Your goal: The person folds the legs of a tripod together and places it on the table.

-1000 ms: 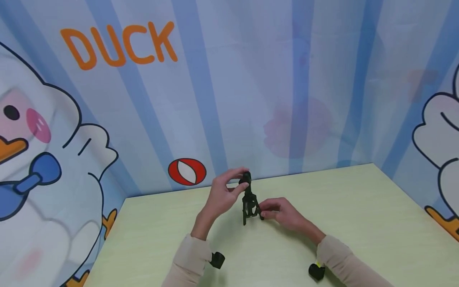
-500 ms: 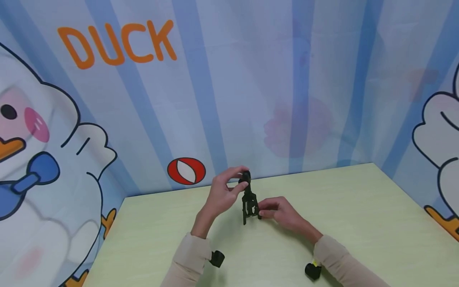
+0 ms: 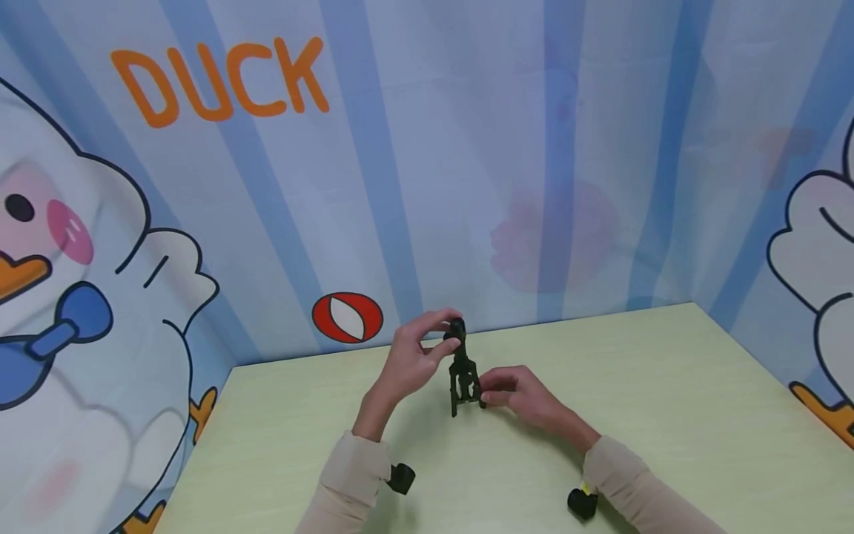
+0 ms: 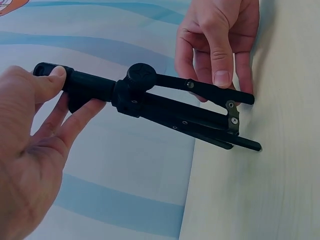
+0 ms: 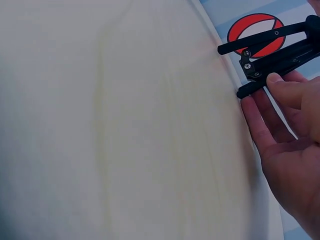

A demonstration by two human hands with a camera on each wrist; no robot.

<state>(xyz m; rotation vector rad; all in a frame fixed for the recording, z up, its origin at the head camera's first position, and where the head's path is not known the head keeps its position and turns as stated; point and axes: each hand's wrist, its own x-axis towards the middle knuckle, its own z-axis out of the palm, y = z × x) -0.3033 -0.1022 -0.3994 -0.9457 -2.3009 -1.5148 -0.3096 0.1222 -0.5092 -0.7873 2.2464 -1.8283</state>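
The small black tripod (image 4: 175, 109) was held in both hands, legs down, near the back edge of the surface (image 3: 667, 371) and in front of the printed cloth (image 3: 454, 148). The left hand (image 3: 412, 360) pinched the top post (image 4: 95, 86), thumb on one side and fingers on the other. The right hand (image 3: 530, 400) pinched one leg (image 4: 202, 89) close to its foot, thumb against the near face and fingers behind.

The step in hand, as judged from this grip, was working that single leg on its hinge. Done well, it called for the left hand to act as a steady anchor: firm enough that the post did not twist, clear of the round knob (image 4: 141, 76) lower down. The low hold on the leg was a sound choice, since the far end gave the most leverage for the least push. The pressure was best kept in line with the hinge, slow and even, because a sideways shove could have strained the short bracket (image 4: 233, 119) that joined the legs. Fingertips needed to keep out of the gap between bracket and leg, where skin could have been nipped. Whether the feet bore on the surface or hung just above it could not be settled from these angles, so the left hand was wisest carrying the weight.
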